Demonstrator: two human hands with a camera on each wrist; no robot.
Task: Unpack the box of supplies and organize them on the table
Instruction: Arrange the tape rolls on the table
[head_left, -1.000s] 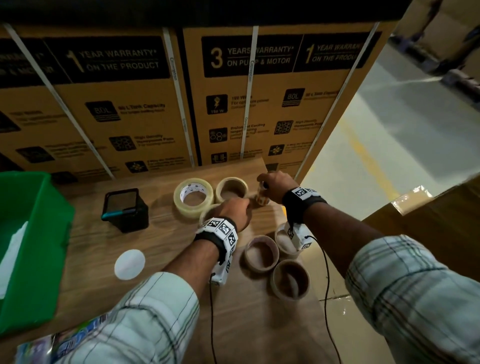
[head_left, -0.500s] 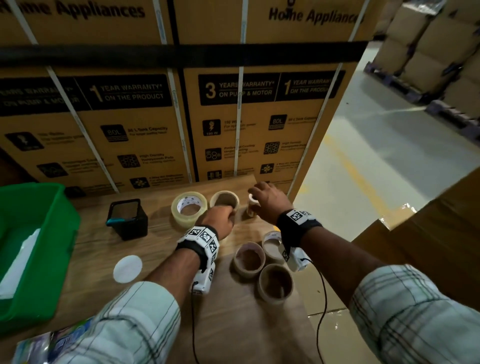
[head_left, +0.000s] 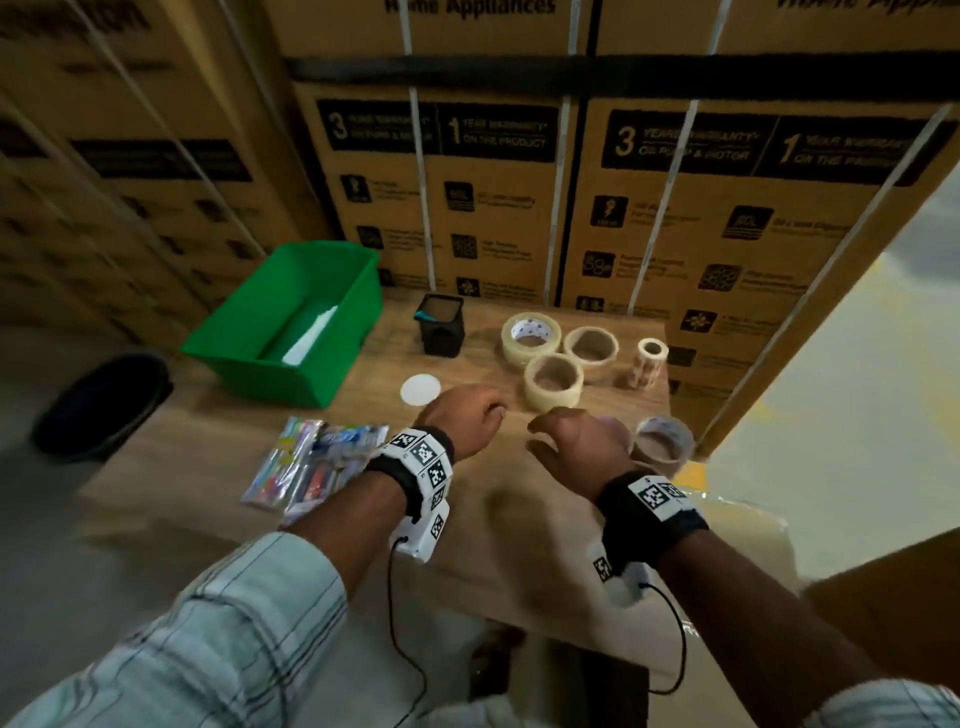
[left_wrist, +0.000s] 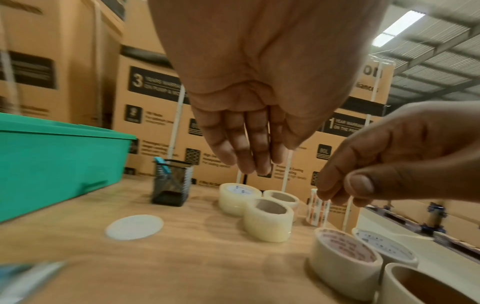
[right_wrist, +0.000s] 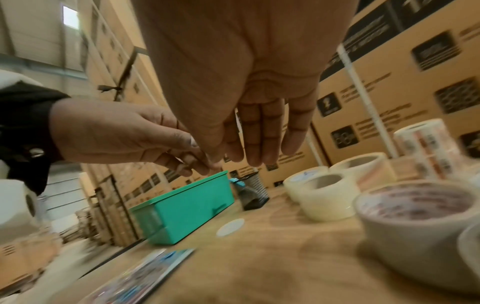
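Observation:
Three clear tape rolls (head_left: 553, 382) stand grouped at the back of the wooden table (head_left: 498, 519), with an upright label roll (head_left: 649, 361) to their right. More tape rolls (left_wrist: 342, 259) sit at the table's right edge, one of them (head_left: 665, 441) showing just past my right hand. My left hand (head_left: 488, 413) hovers above the table in front of the clear rolls, its fingers (left_wrist: 246, 156) hanging straight and empty. My right hand (head_left: 543, 434) hovers beside it, its fingers (right_wrist: 259, 144) also hanging loose and holding nothing.
A green bin (head_left: 291, 322) with white paper inside stands at the back left, with a black mesh pen holder (head_left: 441, 325) next to it. A white disc (head_left: 421, 389) and pen packets (head_left: 311, 462) lie nearby. Stacked cartons (head_left: 519, 208) wall off the back. An open cardboard box (head_left: 883, 597) is at the right.
Both hands have drawn back from the tape rolls toward me. The right hand has let go of the label roll, which stands upright. The head view has swung left.

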